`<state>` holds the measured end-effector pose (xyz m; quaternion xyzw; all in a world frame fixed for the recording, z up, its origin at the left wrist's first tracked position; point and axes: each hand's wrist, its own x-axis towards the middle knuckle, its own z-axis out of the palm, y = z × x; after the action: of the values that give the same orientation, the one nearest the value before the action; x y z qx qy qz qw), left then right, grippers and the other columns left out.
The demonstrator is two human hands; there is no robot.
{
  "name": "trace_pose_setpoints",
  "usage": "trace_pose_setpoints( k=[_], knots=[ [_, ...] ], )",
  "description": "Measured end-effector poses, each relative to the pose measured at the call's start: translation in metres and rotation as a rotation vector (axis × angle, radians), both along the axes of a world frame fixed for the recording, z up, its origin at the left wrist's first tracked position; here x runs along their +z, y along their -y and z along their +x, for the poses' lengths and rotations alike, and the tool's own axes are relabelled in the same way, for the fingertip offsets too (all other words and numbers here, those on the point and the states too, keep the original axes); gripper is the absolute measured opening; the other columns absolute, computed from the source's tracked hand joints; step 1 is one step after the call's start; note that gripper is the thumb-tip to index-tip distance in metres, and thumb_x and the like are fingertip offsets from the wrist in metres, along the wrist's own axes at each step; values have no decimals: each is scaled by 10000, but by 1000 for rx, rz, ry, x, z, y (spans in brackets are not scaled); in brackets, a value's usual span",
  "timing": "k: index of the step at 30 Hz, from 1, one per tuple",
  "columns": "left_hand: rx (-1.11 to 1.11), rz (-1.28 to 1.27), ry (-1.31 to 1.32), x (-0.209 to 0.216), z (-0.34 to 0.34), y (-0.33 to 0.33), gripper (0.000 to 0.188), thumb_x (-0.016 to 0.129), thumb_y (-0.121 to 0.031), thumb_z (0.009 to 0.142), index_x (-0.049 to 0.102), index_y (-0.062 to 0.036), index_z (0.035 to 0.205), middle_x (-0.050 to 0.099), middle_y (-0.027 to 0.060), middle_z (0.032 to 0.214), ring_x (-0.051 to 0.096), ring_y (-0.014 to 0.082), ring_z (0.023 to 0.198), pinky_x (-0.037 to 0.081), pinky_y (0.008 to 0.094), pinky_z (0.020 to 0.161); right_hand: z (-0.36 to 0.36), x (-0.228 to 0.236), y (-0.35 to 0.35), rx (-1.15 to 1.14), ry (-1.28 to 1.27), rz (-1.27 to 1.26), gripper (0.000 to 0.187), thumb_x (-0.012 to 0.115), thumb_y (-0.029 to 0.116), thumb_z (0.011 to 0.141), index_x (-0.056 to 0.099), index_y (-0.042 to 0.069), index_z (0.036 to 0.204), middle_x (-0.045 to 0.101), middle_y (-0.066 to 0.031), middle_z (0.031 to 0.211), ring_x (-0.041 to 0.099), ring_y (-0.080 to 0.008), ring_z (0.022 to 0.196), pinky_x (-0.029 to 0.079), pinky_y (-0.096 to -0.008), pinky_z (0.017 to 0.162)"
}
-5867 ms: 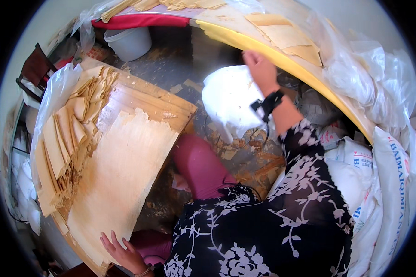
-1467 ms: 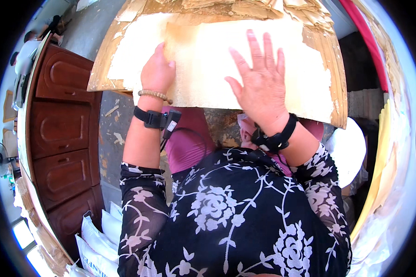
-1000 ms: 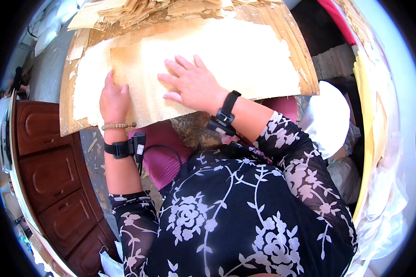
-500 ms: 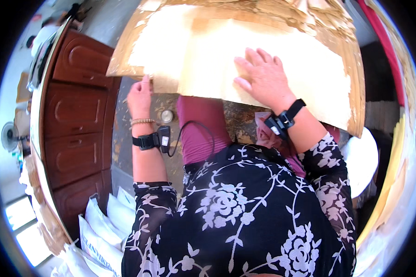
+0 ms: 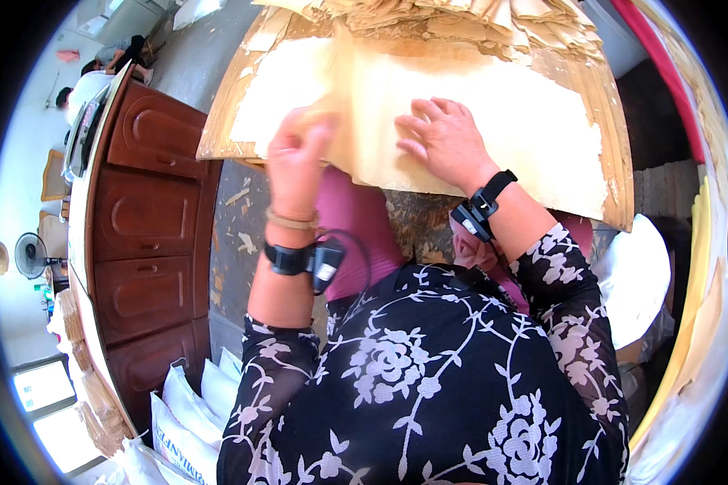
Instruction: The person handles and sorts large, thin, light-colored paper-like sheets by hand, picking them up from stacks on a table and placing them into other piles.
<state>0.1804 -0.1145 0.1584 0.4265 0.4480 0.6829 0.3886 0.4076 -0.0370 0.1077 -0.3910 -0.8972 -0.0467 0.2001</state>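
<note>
A wide, thin pale-tan sheet [image 5: 510, 121] with ragged edges, resembling wood veneer, lies over the wooden board in front of me. My left hand [image 5: 298, 158], smeared by motion, has its fingers curled closed at the sheet's left portion. There a strip of the sheet [image 5: 352, 113] stands up in a blurred fold. On the middle of the sheet rests my right hand [image 5: 447, 144], palm down with its fingers spread. Both wrists wear black strapped devices.
Stacked ragged sheets [image 5: 493, 20] lie along the far side of the wooden board [image 5: 619, 162]. A dark red cabinet [image 5: 150, 202] stands at left, with white sacks [image 5: 190, 404] below it. Scraps litter the floor [image 5: 239, 218]. A white rounded object [image 5: 635, 279] is at right. Another person [image 5: 89, 89] is far left.
My left hand has moved right and up from the board's left front edge, raising part of the sheet into a fold. The right hand has shifted slightly left, still on the sheet.
</note>
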Motion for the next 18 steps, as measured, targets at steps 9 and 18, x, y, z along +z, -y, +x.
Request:
trace_pose_setpoints(
  k=[9, 18],
  knots=[
    [-252, 245, -914, -34, 105, -27, 236, 686, -65, 800, 703, -84, 1034, 713, 111, 1106, 663, 294, 1046, 503, 387, 926, 41, 13, -34, -145, -1438, -1156, 484, 632, 332, 959, 583, -75, 1217, 687, -114, 1051, 644, -155, 921, 525, -291, 815],
    [-50, 129, -1123, -27, 64, -62, 377, 585, -312, 968, 627, -68, 1252, 601, 154, 1319, 536, 345, 1252, 411, 433, 1047, 34, 8, -38, -314, -1217, -859, 469, 625, 9, 874, 514, -31, 1328, 681, -109, 1104, 665, -169, 925, 532, -275, 836]
  ],
)
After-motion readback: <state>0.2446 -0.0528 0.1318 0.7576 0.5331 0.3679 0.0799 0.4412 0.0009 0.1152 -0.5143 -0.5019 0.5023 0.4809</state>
